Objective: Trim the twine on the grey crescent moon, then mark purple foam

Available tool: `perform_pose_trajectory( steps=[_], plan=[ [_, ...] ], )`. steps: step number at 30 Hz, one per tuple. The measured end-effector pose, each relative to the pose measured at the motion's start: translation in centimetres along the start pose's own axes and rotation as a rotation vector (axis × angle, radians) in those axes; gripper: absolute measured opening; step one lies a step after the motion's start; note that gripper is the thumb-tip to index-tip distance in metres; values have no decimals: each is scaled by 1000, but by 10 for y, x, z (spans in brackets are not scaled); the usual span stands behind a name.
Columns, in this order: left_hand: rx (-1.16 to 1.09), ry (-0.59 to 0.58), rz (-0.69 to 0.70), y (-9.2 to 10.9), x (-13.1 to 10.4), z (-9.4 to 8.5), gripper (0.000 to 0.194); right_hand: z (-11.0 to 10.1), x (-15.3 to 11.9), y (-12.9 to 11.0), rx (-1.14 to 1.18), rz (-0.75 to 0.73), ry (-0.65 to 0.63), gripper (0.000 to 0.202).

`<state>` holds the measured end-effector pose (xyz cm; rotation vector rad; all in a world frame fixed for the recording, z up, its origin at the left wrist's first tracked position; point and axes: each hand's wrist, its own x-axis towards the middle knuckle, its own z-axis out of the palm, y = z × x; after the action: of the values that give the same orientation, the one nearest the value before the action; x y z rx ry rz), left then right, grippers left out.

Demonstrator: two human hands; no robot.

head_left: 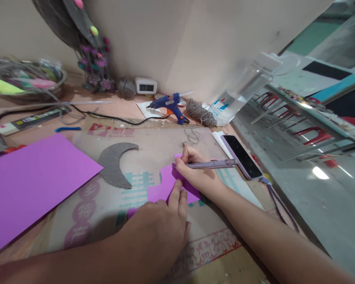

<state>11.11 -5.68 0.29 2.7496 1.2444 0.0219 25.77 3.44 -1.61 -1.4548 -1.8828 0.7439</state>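
Observation:
My right hand grips a pen whose shaft points right, its tip hidden behind the fingers at a small purple piece of paper. With outstretched fingers, my left hand presses that piece flat on the table. Part of the paper lies under both hands. Left of them rests a grey crescent shape that looks wrapped in yarn. A large purple sheet spreads over the left side.
Behind the hands lie a blue glue gun, grey yarn and a small digital clock. A phone and a transparent jug are at the right. A cluttered basket stands back left, near a utility knife.

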Motion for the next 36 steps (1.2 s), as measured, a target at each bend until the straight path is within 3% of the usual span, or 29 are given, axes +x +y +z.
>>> perform_pose_trajectory(
  steps=[31,36],
  plan=[
    [19,22,39,-2,0,0,52,-1,-5,-6,144,-3,-128,28],
    [3,45,35,-3,1,2,53,-4,-3,-8,240,90,-120,27]
  ],
)
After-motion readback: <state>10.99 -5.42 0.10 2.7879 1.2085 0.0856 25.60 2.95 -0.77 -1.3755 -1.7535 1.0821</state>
